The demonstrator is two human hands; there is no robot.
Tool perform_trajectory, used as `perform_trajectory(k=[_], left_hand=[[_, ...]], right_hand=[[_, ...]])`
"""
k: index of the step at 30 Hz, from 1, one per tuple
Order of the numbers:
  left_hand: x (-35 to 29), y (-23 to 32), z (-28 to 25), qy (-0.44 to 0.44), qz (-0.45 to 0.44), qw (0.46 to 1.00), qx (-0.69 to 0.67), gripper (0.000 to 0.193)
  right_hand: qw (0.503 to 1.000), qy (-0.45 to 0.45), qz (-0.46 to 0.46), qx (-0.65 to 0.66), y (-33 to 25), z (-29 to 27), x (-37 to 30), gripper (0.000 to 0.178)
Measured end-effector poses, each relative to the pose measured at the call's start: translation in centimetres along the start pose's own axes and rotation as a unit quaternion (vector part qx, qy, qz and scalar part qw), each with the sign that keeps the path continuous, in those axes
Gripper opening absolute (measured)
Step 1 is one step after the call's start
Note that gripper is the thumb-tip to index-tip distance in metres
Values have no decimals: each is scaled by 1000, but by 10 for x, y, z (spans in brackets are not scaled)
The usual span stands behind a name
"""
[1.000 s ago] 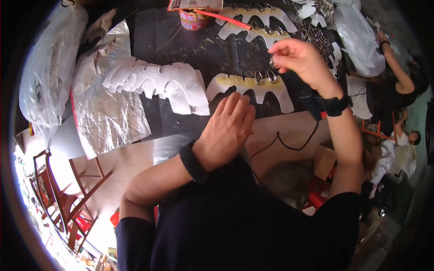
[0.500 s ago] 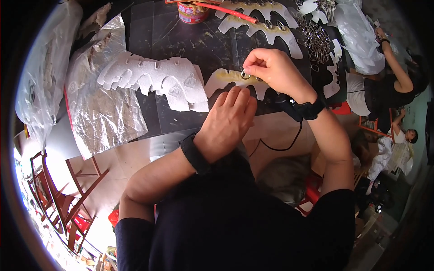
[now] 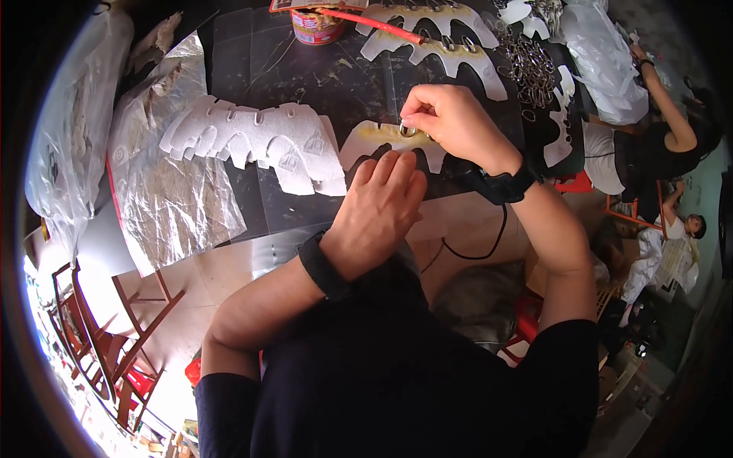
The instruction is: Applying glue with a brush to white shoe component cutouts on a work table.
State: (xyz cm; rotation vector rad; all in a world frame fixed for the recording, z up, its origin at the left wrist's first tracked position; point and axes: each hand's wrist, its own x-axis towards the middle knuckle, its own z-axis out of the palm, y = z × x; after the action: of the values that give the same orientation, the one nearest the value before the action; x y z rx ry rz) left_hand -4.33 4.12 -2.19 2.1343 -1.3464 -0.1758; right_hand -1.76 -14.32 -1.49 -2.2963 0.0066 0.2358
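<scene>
Pinching a metal ring (image 3: pixel 408 131), the right hand (image 3: pixel 462 126) is holding it right at the white arched cutout (image 3: pixel 363 142); left hand (image 3: pixel 374 214) is resting by its near edge, can't tell if gripping. Slick yellow smear (image 3: pixel 376 132) could be sending that ring crooked.

Nothing legible — tub label (image 3: pixel 316 33) (too small).

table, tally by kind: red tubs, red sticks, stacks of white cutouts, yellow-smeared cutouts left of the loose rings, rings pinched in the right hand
Red tub: 1
Red stick: 1
Stack of white cutouts: 1
Yellow-smeared cutouts left of the loose rings: 3
Ring in the right hand: 1
Total: 7, stack counted as one
</scene>
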Motion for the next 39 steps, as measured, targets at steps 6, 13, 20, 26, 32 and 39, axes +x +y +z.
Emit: perform_trajectory(k=[6, 13, 20, 26, 32, 39], left_hand=[[1, 1, -1, -6, -8, 1000, -9, 49], [3, 0, 0, -2, -26, 1000, -12, 54], [6, 0, 2, 3, -38, 999, -12, 59], [8, 2, 5, 12, -36, 999, 22, 65], [11, 6, 6, 11, -37, 998, 44, 70], [11, 6, 7, 23, -40, 998, 34, 73]], right_hand=[[1000, 5, -16, -16, 0, 1, 2, 7], [998, 13, -35, -44, -1, 2, 3, 7], [997, 28, -45, -60, 2, 4, 3, 7], [994, 48, -75, -70, 4, 7, 1, 5], [995, 60, -61, -49, 5, 9, 0, 5], [995, 51, -56, -61, 4, 7, 2, 6]])
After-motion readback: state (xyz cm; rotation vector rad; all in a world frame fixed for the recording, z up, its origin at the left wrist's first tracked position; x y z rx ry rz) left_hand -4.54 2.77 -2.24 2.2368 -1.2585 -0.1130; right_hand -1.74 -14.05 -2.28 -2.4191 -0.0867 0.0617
